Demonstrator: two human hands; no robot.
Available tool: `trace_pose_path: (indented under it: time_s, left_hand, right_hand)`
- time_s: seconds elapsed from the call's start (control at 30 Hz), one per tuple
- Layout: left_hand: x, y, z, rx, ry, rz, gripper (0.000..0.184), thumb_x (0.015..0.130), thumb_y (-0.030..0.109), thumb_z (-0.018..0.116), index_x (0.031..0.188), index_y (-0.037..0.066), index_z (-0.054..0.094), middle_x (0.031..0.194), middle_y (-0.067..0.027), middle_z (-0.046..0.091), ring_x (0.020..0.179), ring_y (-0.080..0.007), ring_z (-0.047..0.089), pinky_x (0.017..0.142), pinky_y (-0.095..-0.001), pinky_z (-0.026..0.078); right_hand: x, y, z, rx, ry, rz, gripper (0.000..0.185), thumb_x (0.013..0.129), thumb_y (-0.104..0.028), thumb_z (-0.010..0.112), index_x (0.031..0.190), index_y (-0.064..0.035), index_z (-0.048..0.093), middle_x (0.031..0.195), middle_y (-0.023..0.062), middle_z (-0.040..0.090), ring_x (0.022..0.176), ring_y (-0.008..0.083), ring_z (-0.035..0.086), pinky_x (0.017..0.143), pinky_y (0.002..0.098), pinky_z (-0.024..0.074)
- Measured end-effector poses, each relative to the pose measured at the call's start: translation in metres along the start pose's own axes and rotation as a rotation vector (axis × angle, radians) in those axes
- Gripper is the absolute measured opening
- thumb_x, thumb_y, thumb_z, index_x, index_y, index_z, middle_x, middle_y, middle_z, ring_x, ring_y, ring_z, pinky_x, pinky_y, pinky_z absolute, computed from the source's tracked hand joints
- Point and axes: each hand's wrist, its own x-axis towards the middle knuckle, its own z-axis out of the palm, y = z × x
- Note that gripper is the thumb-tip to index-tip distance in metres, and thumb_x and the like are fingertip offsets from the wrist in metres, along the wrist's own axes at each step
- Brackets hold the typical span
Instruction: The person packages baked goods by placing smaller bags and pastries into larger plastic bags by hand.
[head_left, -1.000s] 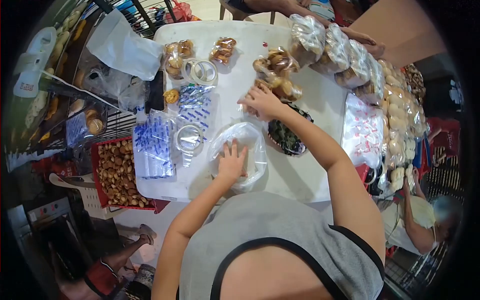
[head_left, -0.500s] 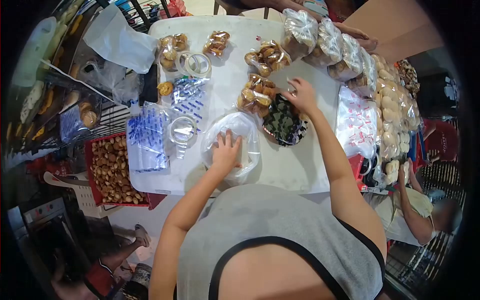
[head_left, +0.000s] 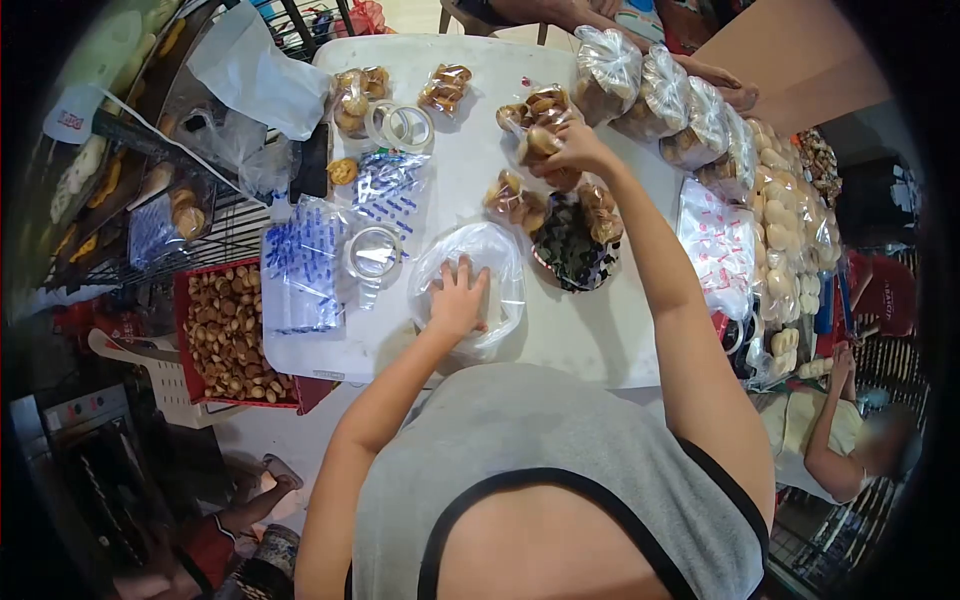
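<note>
My left hand point(head_left: 460, 298) rests with fingers spread on a translucent plastic bag point(head_left: 503, 318) near the table's front edge. Farther forward, my right hand point(head_left: 578, 150) is closed on a clear bag of small brown bread pieces point(head_left: 541, 146). Its fingertips are partly hidden. Just behind that grip lies another bag of bread pieces point(head_left: 546, 100). Nearer to me sits a bag of bread pieces point(head_left: 514, 203), beside a round camouflage-patterned item point(head_left: 572, 255) that looks like a cap. One more bag point(head_left: 601, 214) lies against the cap's right side.
Tape rolls point(head_left: 374, 253) and blue-printed plastic bags point(head_left: 303, 270) lie on the left of the white table point(head_left: 470, 120). A red crate of bread pieces point(head_left: 235, 335) stands at the left. Large filled bags point(head_left: 660, 95) line the right edge. Other people are nearby.
My right hand has moved up and left from beside the cap and now grips a bag of bread pieces. Bags near the cap have shifted. My left hand stays on the plastic bag.
</note>
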Motion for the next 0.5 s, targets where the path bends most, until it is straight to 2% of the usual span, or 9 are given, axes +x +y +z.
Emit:
trace_pose_path:
  time_s: [0.03,0.07,0.13,0.17,0.2,0.27,0.37,0.47,0.5]
  left_hand:
    - [0.000,-0.001,0.001,0.000,0.014,0.001,0.098,0.047,0.042,0.076,0.129,0.023,0.026,0.135,-0.0164,0.016,0.121,-0.0427,0.017,0.087,-0.0605,0.029]
    - [-0.001,-0.001,0.002,0.002,0.028,0.004,0.098,0.046,0.042,0.076,0.129,0.023,0.026,0.135,-0.0165,0.016,0.121,-0.0427,0.017,0.087,-0.0605,0.030]
    - [-0.003,-0.001,0.001,0.006,0.042,0.014,0.098,0.046,0.040,0.077,0.128,0.022,0.027,0.135,-0.0169,0.016,0.120,-0.0425,0.018,0.086,-0.0595,0.030]
    - [-0.003,0.000,0.001,0.010,0.054,0.014,0.099,0.045,0.039,0.078,0.128,0.021,0.027,0.135,-0.0173,0.016,0.120,-0.0422,0.019,0.086,-0.0586,0.031]
    - [-0.002,0.000,0.001,0.009,0.057,0.012,0.099,0.045,0.039,0.078,0.128,0.021,0.027,0.135,-0.0173,0.016,0.120,-0.0422,0.019,0.086,-0.0586,0.031]
    - [-0.002,0.000,0.001,-0.002,0.043,0.012,0.097,0.046,0.039,0.077,0.127,0.022,0.028,0.134,-0.0173,0.016,0.121,-0.0431,0.017,0.086,-0.0608,0.030]
    - [-0.003,0.000,-0.002,-0.013,0.034,0.015,0.096,0.047,0.039,0.076,0.128,0.023,0.027,0.135,-0.0173,0.016,0.121,-0.0434,0.016,0.086,-0.0609,0.030]
    - [-0.003,0.000,-0.002,0.014,0.009,0.005,0.096,0.049,0.040,0.076,0.129,0.022,0.026,0.135,-0.0173,0.016,0.121,-0.0434,0.016,0.087,-0.0602,0.030]
    - [-0.003,0.000,-0.002,0.011,0.013,0.000,0.096,0.049,0.040,0.076,0.129,0.022,0.026,0.135,-0.0173,0.016,0.121,-0.0434,0.016,0.087,-0.0602,0.030]
  right_hand:
    - [-0.001,0.005,0.000,0.423,-0.181,0.050,0.043,0.058,-0.032,0.073,0.087,-0.0005,0.063,0.078,0.0048,0.061,0.068,0.0119,0.056,0.062,0.0251,0.0448]
    - [-0.009,0.002,0.004,0.419,-0.180,0.055,0.043,0.058,-0.032,0.073,0.087,-0.0005,0.063,0.078,0.0048,0.061,0.068,0.0119,0.056,0.062,0.0251,0.0448]
    - [-0.022,-0.010,0.014,0.767,-0.376,0.118,0.037,0.066,-0.027,0.070,0.089,0.0000,0.062,0.082,0.0036,0.060,0.073,0.0097,0.054,0.066,0.0226,0.0433]
    - [-0.014,0.002,0.036,0.696,-0.356,0.149,0.037,0.065,-0.032,0.071,0.082,-0.0001,0.063,0.072,0.0014,0.058,0.062,0.0086,0.052,0.056,0.0200,0.0398]
    - [-0.013,-0.001,0.048,0.700,-0.376,0.163,0.034,0.070,-0.028,0.068,0.086,0.0007,0.062,0.073,0.0031,0.059,0.064,0.0093,0.054,0.056,0.0216,0.0428]
    - [-0.008,-0.005,0.052,0.945,-0.465,0.272,0.032,0.072,-0.026,0.066,0.087,0.0015,0.061,0.075,0.0061,0.060,0.061,0.0111,0.056,0.053,0.0234,0.0459]
    - [0.010,0.003,0.058,1.169,-0.577,0.211,0.032,0.071,-0.025,0.067,0.087,0.0023,0.060,0.073,0.0084,0.061,0.058,0.0132,0.058,0.050,0.0245,0.0483]
    - [0.021,0.015,0.065,1.023,-0.506,0.244,0.032,0.070,-0.026,0.068,0.083,0.0024,0.061,0.070,0.0087,0.061,0.058,0.0129,0.057,0.049,0.0236,0.0468]
    - [0.029,0.015,0.069,0.766,-0.522,0.197,0.036,0.068,-0.033,0.068,0.085,-0.0010,0.062,0.083,0.0073,0.061,0.072,0.0140,0.058,0.063,0.0247,0.0476]
